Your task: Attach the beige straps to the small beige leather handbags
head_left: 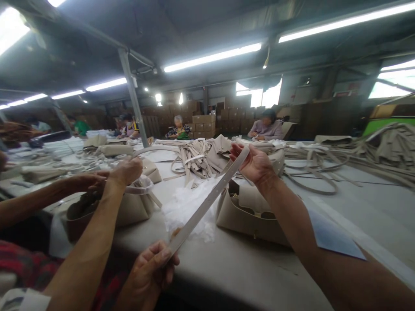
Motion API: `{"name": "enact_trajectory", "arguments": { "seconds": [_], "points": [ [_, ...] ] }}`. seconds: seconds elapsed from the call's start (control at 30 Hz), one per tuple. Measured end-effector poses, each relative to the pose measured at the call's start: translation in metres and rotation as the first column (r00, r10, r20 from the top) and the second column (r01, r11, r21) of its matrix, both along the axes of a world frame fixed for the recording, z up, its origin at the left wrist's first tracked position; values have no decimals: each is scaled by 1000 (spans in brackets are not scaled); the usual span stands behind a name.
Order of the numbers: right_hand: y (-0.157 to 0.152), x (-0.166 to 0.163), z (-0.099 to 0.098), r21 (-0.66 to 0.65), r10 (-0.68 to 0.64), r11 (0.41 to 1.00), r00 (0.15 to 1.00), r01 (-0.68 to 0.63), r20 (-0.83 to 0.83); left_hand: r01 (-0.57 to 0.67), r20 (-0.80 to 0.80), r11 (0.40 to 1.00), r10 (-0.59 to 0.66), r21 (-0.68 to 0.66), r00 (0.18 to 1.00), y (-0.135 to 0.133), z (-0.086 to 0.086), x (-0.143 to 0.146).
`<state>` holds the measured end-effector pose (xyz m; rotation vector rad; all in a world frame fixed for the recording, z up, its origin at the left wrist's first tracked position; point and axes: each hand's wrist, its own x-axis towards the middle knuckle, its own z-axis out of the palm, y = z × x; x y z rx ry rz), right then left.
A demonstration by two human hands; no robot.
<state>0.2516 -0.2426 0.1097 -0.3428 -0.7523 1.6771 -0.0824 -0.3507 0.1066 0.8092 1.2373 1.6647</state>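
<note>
My right hand point(256, 165) grips the upper end of a long beige strap point(207, 202) with small holes along it. The strap runs diagonally down to my left hand point(154, 265), which pinches its lower end at the table's near edge. It is stretched taut between both hands, above the table. Just under my right wrist stands a beige handbag point(246, 214), open at the top with a metal fitting showing.
A co-worker's two hands point(125, 172) work on a second beige bag point(132, 209) at my left. Crumpled white plastic point(186, 207) lies between the bags. Heaps of beige straps point(194, 159) cover the grey table point(356, 203). A pale blue sheet point(330, 237) lies right. Other people sit at the far side.
</note>
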Motion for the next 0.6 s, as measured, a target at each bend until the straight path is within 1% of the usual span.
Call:
{"name": "enact_trajectory", "arguments": {
  "seconds": [0.07,0.2,0.27,0.3,0.37,0.4,0.5,0.53,0.6],
  "points": [
    [-1,18,6,22,-54,998,998,54,11,42,28,999,-42,-30,999,-26,-27,31],
    [-5,46,11,42,-137,990,990,136,30,144,83,984,-136,-103,987,-97,-92,97],
    [-9,55,13,43,-167,985,985,166,33,182,141,975,-164,-125,976,-123,-115,117],
    [-11,58,13,40,-180,983,983,178,34,181,194,976,-155,-120,969,-132,-122,123],
    [-15,63,14,29,-202,979,979,201,36,178,275,978,-143,-106,951,-140,-129,128],
    [-16,66,14,22,-215,977,976,214,37,177,298,979,-141,-99,944,-140,-130,128],
    [-17,79,12,-14,-277,961,961,277,30,182,300,980,-150,-80,942,-136,-131,124],
    [-17,86,11,-35,-309,950,951,310,27,165,297,984,-137,-72,945,-134,-131,122],
    [-16,104,8,-90,-390,916,920,391,26,76,308,995,-55,-59,950,-128,-131,120]
  ]
}}
